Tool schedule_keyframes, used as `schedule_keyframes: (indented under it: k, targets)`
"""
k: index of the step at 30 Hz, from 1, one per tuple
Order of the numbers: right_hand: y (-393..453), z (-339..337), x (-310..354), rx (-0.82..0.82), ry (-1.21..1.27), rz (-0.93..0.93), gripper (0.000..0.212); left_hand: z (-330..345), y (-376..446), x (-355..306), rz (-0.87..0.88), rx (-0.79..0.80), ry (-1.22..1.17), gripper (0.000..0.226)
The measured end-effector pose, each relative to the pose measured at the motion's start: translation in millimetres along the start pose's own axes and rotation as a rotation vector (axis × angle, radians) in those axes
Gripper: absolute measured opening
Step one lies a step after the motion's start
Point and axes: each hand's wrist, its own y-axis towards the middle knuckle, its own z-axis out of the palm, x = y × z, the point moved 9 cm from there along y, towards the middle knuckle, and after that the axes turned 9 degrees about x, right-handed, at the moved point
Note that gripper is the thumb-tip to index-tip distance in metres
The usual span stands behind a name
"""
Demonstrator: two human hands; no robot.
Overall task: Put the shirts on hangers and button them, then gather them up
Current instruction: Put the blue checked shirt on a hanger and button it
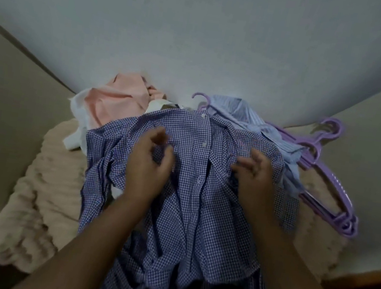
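**Both hands on the checked shirt, chest area**

We see a blue-and-white small-checked button-front shirt spread collar-away over a beige fluffy blanket, white buttons down the placket. The left hand sits on the shirt's left chest, fingers curled; it looks to be pinching a fold of cloth, but motion blur keeps us from being sure. The right hand is on the other chest panel, fingers bent down into the fabric, apparently gripping it. Beyond the collar on the left lies a crumpled pale-pink shirt with a white cloth just beside it. On the right, a light-blue striped shirt lies with a lilac hook poking out at its collar, and a stack of lilac plastic hangers lies touching it.
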Motion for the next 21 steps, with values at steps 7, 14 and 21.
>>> schedule_keyframes:
  k: [7, 14, 21]
  targets:
    - [-16, 9, -15, 0.067, -0.186, 0.052, 0.036, 92, -52, 1, -0.223, 0.433, 0.114, 0.049]
    - [-18, 16, -15, 0.118, -0.034, 0.139, 0.046, 78, -43, 21, -0.383, 0.288, 0.092, 0.043]
    - [-34, 34, -6, 0.137, -0.031, 0.103, 0.046, 54, -62, 41, -0.703, 0.123, -0.491, 0.038]
